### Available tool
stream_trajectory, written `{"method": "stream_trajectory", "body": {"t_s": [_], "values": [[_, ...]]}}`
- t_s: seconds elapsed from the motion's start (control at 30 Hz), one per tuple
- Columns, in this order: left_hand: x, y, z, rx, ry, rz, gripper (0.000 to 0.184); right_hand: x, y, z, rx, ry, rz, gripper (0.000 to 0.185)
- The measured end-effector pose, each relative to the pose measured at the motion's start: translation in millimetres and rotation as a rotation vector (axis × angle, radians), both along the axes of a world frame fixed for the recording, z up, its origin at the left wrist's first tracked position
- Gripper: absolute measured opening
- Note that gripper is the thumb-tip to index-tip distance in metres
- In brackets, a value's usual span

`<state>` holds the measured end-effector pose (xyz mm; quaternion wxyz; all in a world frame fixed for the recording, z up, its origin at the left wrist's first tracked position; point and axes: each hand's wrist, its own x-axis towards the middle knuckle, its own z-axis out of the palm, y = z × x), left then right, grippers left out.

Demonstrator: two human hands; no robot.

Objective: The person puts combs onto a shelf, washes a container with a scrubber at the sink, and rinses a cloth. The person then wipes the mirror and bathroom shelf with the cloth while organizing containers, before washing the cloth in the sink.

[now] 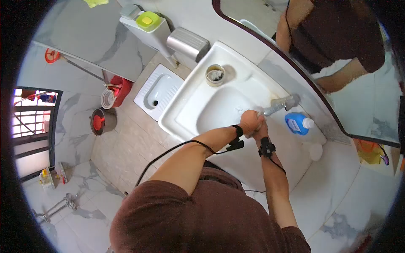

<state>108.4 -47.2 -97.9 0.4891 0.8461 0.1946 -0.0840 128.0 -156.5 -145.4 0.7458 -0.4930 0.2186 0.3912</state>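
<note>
My left hand (250,121) is closed, pressed against my right hand, over the white sink (219,111). My right hand (260,130) lies just beside and partly behind it, its fingers curled and mostly hidden. What they hold, if anything, cannot be made out. The grey faucet (282,104) points at the hands, its spout end close to the fingers. Both wrists wear black bands with small devices and cables. A blue bottle (297,123) with a white cap stands right of the hands. On the sink's upper ledge sits a round container (215,75) with whitish contents.
A mirror (358,101) hangs along the upper right. Above the sink are a metallic holder (187,43) and a white bin (147,31) with a green lid. A squat toilet (159,92), a red bucket (122,90) and a metal bucket (109,121) are left.
</note>
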Motion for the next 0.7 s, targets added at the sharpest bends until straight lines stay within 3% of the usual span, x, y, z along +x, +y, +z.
{"method": "stream_trajectory", "body": {"t_s": [0.03, 0.07, 0.17, 0.3, 0.33, 0.4, 0.43, 0.47, 0.57, 0.6, 0.63, 0.7], "values": [[3.6, 1.4, -4.9, -0.037, 0.055, 0.072, 0.047, 2.4, 5.2, 6.5, -0.061, -0.076, 0.086, 0.046], [6.7, 1.0, -14.4, -0.078, 0.110, 0.141, 0.047, -0.9, 14.6, 15.6, 0.007, -0.069, -0.065, 0.039], [16.0, 4.3, -68.3, -0.035, -0.022, 0.107, 0.047, -9.5, 23.7, 45.1, -0.056, -0.142, -0.172, 0.033], [23.0, 7.1, -100.1, -1.111, 0.239, 0.263, 0.048, -2.4, 15.3, 58.6, -0.013, -0.203, -0.075, 0.029], [19.6, 15.3, -61.8, -1.394, 0.469, 0.186, 0.040, 3.5, 1.6, 26.4, 0.053, -0.308, 0.001, 0.031], [13.2, 24.6, -32.0, -1.611, 0.491, 0.150, 0.036, 2.2, 3.5, 45.7, 0.192, -0.218, -0.090, 0.033], [12.7, 25.7, -38.1, -1.580, 0.454, 0.068, 0.032, 0.3, 3.9, 54.8, 0.258, -0.171, -0.135, 0.035], [12.2, 27.0, -43.3, -1.547, 0.413, -0.011, 0.028, -1.1, -5.8, 42.2, -0.002, -0.635, 0.175, 0.040], [14.8, 12.5, -57.0, -1.346, 0.280, 0.304, 0.026, 13.2, -27.7, 9.3, -0.278, -0.250, -0.019, 0.044], [15.9, 5.6, -62.3, -1.077, 0.005, 0.301, 0.027, 14.7, -32.5, -3.6, -0.198, -0.321, 0.118, 0.040], [14.2, 0.3, -57.8, -0.847, -0.038, 0.282, 0.027, 14.1, -31.2, -7.6, -0.118, -0.389, 0.256, 0.036], [14.3, -6.8, -48.1, -0.381, -0.127, 0.238, 0.027, 14.8, -32.4, -12.7, 0.046, -0.255, 0.248, 0.034]]}}
